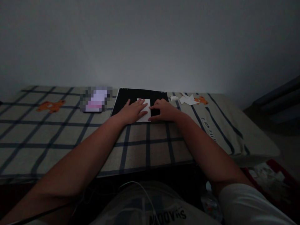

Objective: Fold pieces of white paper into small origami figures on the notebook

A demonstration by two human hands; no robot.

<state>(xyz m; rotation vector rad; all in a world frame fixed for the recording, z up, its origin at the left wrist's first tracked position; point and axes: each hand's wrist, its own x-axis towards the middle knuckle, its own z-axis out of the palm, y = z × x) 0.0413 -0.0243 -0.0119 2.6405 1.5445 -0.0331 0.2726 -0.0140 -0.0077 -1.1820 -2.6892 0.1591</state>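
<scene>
Both your hands press a white sheet of paper flat on a black board.

Your left hand (134,110) lies palm down with fingers spread across the left half of the white paper (144,109), covering much of it; there is no pinch, just flat pressure. Your right hand (164,110) rests at the paper's right edge, its fingertips drawn together and touching that edge, the thumb tucked low; whether it nips the paper you cannot tell in this dim light. The paper sits in the middle of the black board (131,95), which lies on a checked bedcover (70,137) printed with orange bears. Well to the right of your right hand, small white paper scraps (187,100) lie on the cover. A blurred-out object (96,100) sits left of the board.
</scene>
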